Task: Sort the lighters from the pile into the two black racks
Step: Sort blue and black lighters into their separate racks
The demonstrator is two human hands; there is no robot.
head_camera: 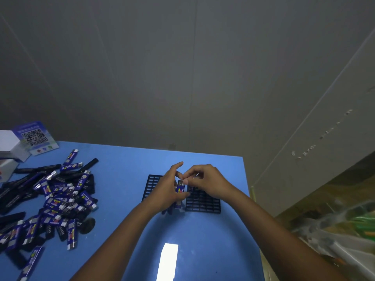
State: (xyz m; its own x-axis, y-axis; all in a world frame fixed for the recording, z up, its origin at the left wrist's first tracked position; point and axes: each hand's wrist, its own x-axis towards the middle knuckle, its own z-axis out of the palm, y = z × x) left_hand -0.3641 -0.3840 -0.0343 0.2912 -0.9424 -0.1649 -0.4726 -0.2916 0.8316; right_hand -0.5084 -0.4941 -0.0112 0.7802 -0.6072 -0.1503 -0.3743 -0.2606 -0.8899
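Two black grid racks lie side by side on the blue table: the left rack (151, 184) is partly covered by my left hand (166, 192), the right rack (203, 201) by my right hand (207, 182). My left hand grips a bunch of blue lighters (179, 194) held upright between the racks. My right hand pinches the metal top of one of them with thumb and forefinger. A big pile of blue and black lighters (58, 199) spreads over the table's left side.
A blue QR-code card (35, 137) and white boxes (8, 147) stand at the table's far left corner. The table's right edge (250, 199) drops off beside a cluttered bin of plastic-wrapped goods (341, 230). A grey wall rises behind.
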